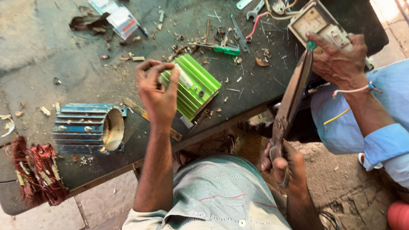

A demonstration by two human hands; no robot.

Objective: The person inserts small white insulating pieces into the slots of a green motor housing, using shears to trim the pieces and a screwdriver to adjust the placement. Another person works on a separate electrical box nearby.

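My left hand is raised over the dark workbench, fingers curled into a loose pinch with nothing visible between them. It hovers at the left edge of a green finned motor housing that lies tilted on the bench. My right hand is low, off the bench's near edge, closed around the handles of long rusty metal shears. Their blades point up toward the bench's right end.
A blue finned motor housing and a bundle of copper winding lie at the left. A green-handled screwdriver, a wrench and scraps litter the back. A co-worker's hand rests on a beige meter box.
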